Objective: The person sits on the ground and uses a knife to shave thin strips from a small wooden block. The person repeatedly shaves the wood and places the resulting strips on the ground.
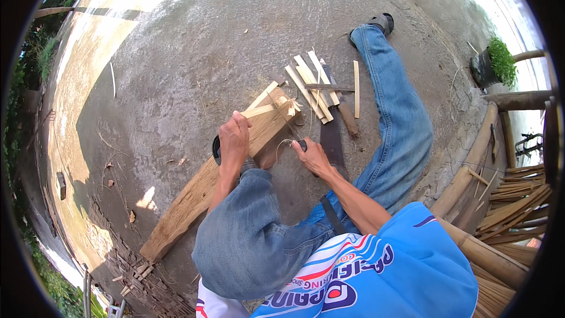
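Note:
My left hand [234,141] is closed on the near end of a pale wooden strip [261,110], pressing it along the top of a thick wooden beam [194,191]. Curled shavings [289,106] stand at the strip's far end, near the end of the beam. To the right of the beam, my right hand [313,158] is wrapped round the dark handle of a knife [302,145]. Its thin blade points up toward the shavings, though the tip is hard to make out. Another pale strip [263,95] lies just beyond the held one.
Several cut strips [312,85] lie on the concrete ahead, with a dark flat bar [329,87] across them. Beside them rests a wooden-handled blade [347,119]. My bent left leg and stretched right leg flank the beam. A potted plant [500,62] and bamboo poles [479,250] stand at right.

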`<state>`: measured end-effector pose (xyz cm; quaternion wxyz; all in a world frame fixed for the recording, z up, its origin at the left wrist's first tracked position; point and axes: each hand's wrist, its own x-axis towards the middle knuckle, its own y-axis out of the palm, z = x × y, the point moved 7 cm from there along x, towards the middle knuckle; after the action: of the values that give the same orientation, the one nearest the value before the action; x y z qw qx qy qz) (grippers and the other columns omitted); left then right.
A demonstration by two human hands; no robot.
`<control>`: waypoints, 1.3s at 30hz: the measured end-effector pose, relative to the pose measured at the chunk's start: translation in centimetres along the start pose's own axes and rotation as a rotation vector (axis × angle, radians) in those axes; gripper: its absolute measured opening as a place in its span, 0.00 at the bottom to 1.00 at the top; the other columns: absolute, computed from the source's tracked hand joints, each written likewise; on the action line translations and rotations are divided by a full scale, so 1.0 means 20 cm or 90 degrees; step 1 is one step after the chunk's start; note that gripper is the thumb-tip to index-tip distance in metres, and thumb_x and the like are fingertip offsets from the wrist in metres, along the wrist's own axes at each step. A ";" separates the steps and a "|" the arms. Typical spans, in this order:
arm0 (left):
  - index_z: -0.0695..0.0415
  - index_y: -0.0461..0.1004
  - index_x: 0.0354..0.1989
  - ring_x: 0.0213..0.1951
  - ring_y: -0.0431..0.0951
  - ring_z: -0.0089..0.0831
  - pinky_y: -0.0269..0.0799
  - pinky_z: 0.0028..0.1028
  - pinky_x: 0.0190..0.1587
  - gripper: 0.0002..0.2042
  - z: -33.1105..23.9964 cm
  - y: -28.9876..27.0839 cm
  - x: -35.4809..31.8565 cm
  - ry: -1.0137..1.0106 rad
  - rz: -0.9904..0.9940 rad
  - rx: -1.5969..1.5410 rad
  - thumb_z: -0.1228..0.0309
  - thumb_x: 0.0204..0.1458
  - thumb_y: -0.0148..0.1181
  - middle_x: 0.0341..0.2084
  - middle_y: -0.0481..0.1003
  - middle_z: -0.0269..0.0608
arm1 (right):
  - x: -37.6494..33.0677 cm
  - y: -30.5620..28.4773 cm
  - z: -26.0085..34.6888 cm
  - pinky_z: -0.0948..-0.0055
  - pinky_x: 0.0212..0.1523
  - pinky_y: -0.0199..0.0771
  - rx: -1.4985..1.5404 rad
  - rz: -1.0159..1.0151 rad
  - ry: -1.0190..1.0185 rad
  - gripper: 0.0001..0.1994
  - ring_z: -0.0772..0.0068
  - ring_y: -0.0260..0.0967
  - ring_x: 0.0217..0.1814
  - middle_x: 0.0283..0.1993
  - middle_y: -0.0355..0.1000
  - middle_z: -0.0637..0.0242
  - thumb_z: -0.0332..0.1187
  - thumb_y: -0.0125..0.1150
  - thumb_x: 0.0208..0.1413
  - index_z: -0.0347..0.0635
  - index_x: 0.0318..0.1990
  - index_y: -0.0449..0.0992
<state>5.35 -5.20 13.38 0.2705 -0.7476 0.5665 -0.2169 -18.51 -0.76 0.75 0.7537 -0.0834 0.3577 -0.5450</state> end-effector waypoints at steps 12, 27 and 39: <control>0.68 0.79 0.27 0.26 0.80 0.59 0.74 0.47 0.34 0.29 -0.03 0.00 0.00 -0.046 0.019 0.007 0.60 0.71 0.37 0.19 0.75 0.63 | -0.04 0.01 -0.07 0.50 0.39 0.72 -0.005 -0.051 0.000 0.29 0.38 0.77 0.36 0.29 0.75 0.39 0.57 0.55 0.65 0.30 0.38 0.74; 0.66 0.78 0.26 0.22 0.76 0.49 0.70 0.43 0.30 0.29 0.01 0.07 -0.01 -0.011 0.021 -0.031 0.59 0.72 0.38 0.16 0.72 0.55 | -0.06 -0.06 -0.13 0.45 0.44 0.72 -0.014 -0.066 0.007 0.30 0.32 0.76 0.42 0.34 0.76 0.35 0.58 0.54 0.65 0.30 0.43 0.74; 0.65 0.80 0.36 0.19 0.70 0.29 0.68 0.30 0.27 0.28 0.22 -0.07 -0.09 -0.122 0.010 -0.341 0.55 0.74 0.36 0.14 0.69 0.39 | -0.05 0.05 -0.07 0.69 0.21 0.75 0.376 0.112 0.150 0.33 0.74 0.74 0.24 0.32 0.76 0.59 0.67 0.56 0.61 0.38 0.39 0.72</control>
<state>8.78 -2.42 10.89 0.1173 -0.8053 0.5810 0.0139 -18.77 0.86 -0.44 0.7432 0.2335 0.2748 -0.5636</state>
